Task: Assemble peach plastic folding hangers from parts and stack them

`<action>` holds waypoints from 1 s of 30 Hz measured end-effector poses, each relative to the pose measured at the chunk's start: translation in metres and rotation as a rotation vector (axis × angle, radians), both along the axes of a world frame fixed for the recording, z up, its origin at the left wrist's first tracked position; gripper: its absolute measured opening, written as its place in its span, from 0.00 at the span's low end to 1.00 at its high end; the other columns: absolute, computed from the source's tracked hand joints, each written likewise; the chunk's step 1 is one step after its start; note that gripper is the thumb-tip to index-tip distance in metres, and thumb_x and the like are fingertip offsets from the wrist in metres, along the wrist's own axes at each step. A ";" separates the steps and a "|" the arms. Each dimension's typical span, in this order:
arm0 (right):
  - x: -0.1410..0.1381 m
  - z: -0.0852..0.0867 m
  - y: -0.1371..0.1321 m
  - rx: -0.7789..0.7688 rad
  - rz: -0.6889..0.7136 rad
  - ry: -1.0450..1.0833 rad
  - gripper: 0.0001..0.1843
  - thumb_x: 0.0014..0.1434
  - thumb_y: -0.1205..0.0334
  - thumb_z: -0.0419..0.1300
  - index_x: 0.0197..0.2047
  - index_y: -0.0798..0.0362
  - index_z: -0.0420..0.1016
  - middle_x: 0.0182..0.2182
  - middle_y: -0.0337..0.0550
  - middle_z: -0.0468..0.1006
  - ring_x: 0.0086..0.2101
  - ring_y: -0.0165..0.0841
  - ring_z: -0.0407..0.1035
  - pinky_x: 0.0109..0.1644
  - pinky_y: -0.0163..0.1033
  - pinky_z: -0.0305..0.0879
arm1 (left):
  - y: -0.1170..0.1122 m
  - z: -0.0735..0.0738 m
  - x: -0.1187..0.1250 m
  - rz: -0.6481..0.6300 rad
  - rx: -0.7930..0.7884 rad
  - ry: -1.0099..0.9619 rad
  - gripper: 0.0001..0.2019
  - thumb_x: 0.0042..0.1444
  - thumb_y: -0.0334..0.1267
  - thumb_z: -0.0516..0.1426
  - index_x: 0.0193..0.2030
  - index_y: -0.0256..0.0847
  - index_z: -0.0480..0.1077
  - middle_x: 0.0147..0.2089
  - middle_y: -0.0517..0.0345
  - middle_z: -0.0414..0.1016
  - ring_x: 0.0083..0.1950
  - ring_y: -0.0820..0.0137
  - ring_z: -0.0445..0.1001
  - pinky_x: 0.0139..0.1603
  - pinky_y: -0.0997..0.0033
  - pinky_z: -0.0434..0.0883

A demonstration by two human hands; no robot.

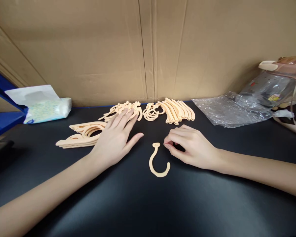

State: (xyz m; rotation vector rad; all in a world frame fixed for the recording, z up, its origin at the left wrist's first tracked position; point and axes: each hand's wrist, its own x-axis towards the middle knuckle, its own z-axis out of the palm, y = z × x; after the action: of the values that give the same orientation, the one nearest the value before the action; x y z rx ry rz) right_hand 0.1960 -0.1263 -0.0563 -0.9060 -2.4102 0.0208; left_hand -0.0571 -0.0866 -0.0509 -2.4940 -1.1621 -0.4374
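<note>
My left hand (115, 138) lies flat and open on the black table (148, 204), its fingers stretched toward a pile of peach plastic hanger arms (82, 133). A single peach hook (158, 161) lies alone on the table in front of me. My right hand (189, 146) rests just right of the hook's top end, fingers curled and pressed together near it, with nothing visible in them. More peach hooks and curved pieces (172, 110) lie in rows at the back.
A cardboard wall (148, 49) closes off the back. A tissue pack (43, 105) sits at the back left beside a blue shelf edge (2, 115). Crumpled clear plastic (229, 110) and a bottle with a tan lid (281, 82) lie at the right.
</note>
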 end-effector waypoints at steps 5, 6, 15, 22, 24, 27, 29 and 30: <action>0.000 0.000 0.000 0.007 -0.001 -0.021 0.08 0.63 0.68 0.52 0.33 0.54 0.70 0.28 0.38 0.73 0.29 0.29 0.64 0.38 0.37 0.57 | 0.009 -0.002 -0.002 0.047 0.002 0.065 0.26 0.67 0.50 0.44 0.65 0.39 0.64 0.68 0.41 0.61 0.71 0.49 0.53 0.67 0.37 0.52; 0.000 0.000 0.000 0.009 -0.001 -0.023 0.08 0.63 0.68 0.52 0.33 0.54 0.70 0.28 0.38 0.73 0.29 0.29 0.64 0.38 0.37 0.57 | 0.009 -0.001 -0.002 0.040 -0.003 0.075 0.26 0.67 0.50 0.44 0.65 0.39 0.64 0.67 0.41 0.62 0.71 0.49 0.53 0.68 0.37 0.51; -0.001 0.000 0.000 0.001 0.003 -0.032 0.08 0.63 0.68 0.52 0.34 0.54 0.70 0.28 0.38 0.73 0.29 0.29 0.65 0.38 0.37 0.57 | 0.009 0.002 0.003 -0.037 -0.023 0.094 0.29 0.67 0.51 0.43 0.58 0.26 0.69 0.64 0.38 0.67 0.70 0.50 0.56 0.69 0.40 0.51; 0.000 0.000 0.000 0.001 0.002 -0.037 0.08 0.64 0.68 0.53 0.34 0.54 0.71 0.28 0.38 0.73 0.29 0.29 0.64 0.38 0.36 0.57 | 0.008 0.004 0.004 -0.062 -0.063 0.133 0.27 0.68 0.49 0.43 0.59 0.28 0.66 0.65 0.38 0.65 0.69 0.53 0.58 0.69 0.44 0.53; 0.000 0.000 0.000 0.006 0.002 -0.036 0.08 0.64 0.68 0.53 0.34 0.54 0.71 0.28 0.38 0.72 0.29 0.29 0.64 0.38 0.36 0.57 | 0.009 0.003 0.003 -0.054 -0.066 0.127 0.28 0.68 0.50 0.43 0.62 0.29 0.64 0.66 0.38 0.63 0.70 0.53 0.57 0.69 0.44 0.53; 0.000 0.001 0.000 0.011 0.001 -0.041 0.08 0.64 0.67 0.53 0.34 0.53 0.70 0.28 0.38 0.72 0.29 0.29 0.64 0.38 0.36 0.57 | 0.010 0.003 0.003 -0.060 -0.066 0.118 0.28 0.68 0.50 0.44 0.64 0.29 0.62 0.66 0.38 0.64 0.70 0.53 0.56 0.69 0.45 0.53; -0.001 0.001 0.000 0.014 0.000 -0.043 0.08 0.64 0.67 0.52 0.34 0.53 0.70 0.28 0.38 0.72 0.29 0.29 0.64 0.38 0.36 0.57 | 0.009 0.003 0.004 -0.066 -0.068 0.108 0.27 0.67 0.49 0.45 0.62 0.28 0.64 0.63 0.38 0.67 0.68 0.52 0.60 0.67 0.44 0.55; -0.001 0.001 0.000 0.014 0.000 -0.044 0.08 0.64 0.67 0.52 0.33 0.53 0.70 0.28 0.38 0.72 0.29 0.29 0.64 0.38 0.37 0.57 | 0.009 0.003 0.004 -0.068 -0.059 0.104 0.26 0.67 0.47 0.45 0.61 0.29 0.65 0.61 0.38 0.70 0.67 0.51 0.62 0.66 0.44 0.57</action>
State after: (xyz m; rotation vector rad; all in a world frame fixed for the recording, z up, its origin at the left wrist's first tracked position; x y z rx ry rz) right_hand 0.1953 -0.1262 -0.0548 -0.9088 -2.4484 -0.0158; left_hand -0.0533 -0.0778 -0.0481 -2.5799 -1.0669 -0.2913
